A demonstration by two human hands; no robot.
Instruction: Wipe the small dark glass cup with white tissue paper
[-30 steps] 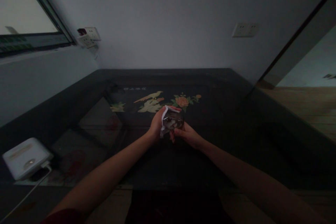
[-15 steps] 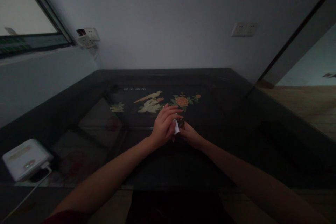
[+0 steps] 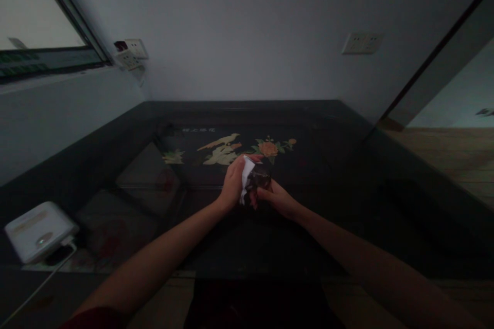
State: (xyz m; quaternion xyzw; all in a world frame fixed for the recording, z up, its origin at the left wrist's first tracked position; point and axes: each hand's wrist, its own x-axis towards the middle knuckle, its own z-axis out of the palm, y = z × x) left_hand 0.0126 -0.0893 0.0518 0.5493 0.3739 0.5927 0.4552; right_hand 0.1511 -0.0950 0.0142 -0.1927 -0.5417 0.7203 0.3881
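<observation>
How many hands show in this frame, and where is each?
2: the left hand, holding a white cloth or tissue against the dark rounded object, and the right hand, gripping that object from the right. Some fingers are partly hidden.

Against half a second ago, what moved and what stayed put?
The left hand has rolled back from over the dark glassy object to its left side, uncovering more of the white tissue or cloth. Nothing was let go: the right hand keeps its hold. The white box is unmoved.
</observation>
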